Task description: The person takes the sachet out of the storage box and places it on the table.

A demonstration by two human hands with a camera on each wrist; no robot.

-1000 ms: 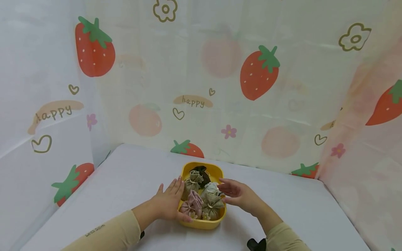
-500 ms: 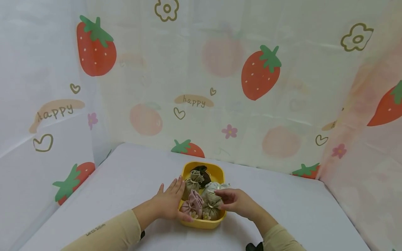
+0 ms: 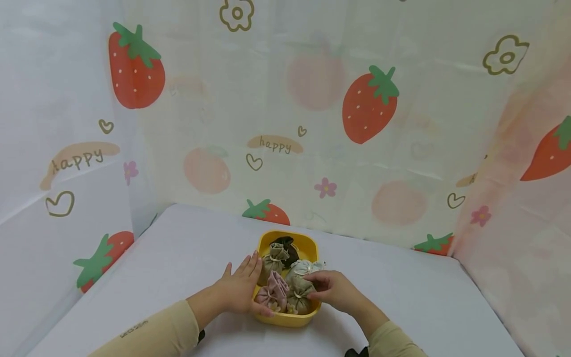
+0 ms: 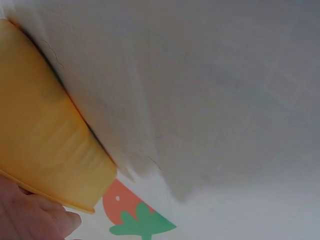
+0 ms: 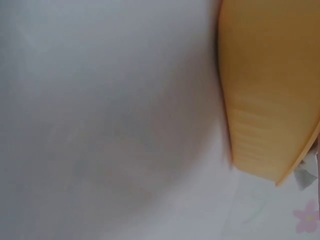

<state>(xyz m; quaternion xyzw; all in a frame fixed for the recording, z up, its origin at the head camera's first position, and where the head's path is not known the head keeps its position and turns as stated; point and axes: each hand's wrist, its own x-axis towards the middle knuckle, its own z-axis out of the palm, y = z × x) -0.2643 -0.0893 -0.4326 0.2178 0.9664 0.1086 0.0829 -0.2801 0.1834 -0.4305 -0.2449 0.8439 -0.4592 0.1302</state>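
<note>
Pouch (image 3: 300, 288) between fingers (image 3: 324, 274), head view only

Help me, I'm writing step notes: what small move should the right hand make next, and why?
Probably have the right hand pinch the near-right olive pouch firmly: it touches that pouch, though a secure grip is hard to make out. The left hand lies along the side of the yellow box, which should help steady it.

"happy" (image 3: 275, 144) twice on backdrop (image 3: 285, 111), blurred lettering (image 3: 134, 329) on sleeve (image 3: 160, 332)
</note>
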